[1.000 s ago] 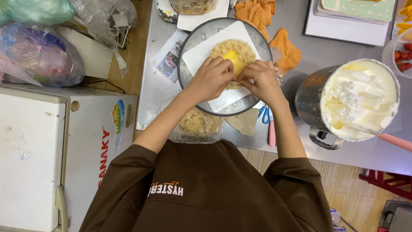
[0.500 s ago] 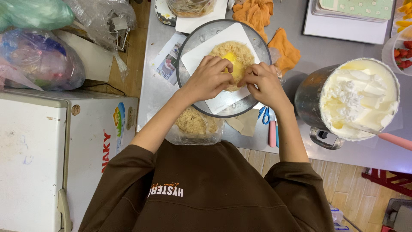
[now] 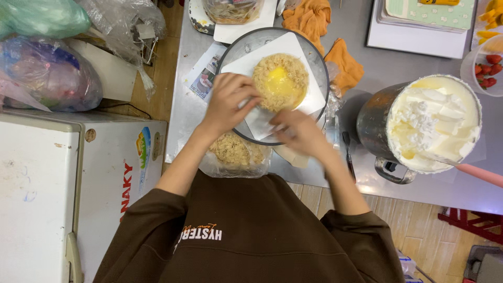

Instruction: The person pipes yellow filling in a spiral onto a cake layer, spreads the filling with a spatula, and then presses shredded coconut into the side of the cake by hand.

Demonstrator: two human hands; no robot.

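A round cake (image 3: 280,84) coated in pale brown crumbs, with a yellow middle, sits on a white square board (image 3: 309,99) atop a grey turntable (image 3: 238,52). My left hand (image 3: 228,102) has its fingers bunched against the cake's left side; anything in them is hidden. My right hand (image 3: 298,133) is blurred, just off the near side of the cake over the board's near corner, and its fingers cannot be made out. A clear bag of the same crumbs (image 3: 236,152) lies under my left wrist at the table's near edge.
A metal pot of white cream (image 3: 432,123) with a pink-handled spatula (image 3: 479,174) stands at the right. Orange cloths (image 3: 314,21), a tub of strawberries (image 3: 484,65) and a flat tray (image 3: 419,31) lie behind. A white chest (image 3: 52,183) and plastic bags (image 3: 47,73) fill the left.
My right hand has left the cake's right side and pulled back toward me. My left hand stays at the cake's left side.
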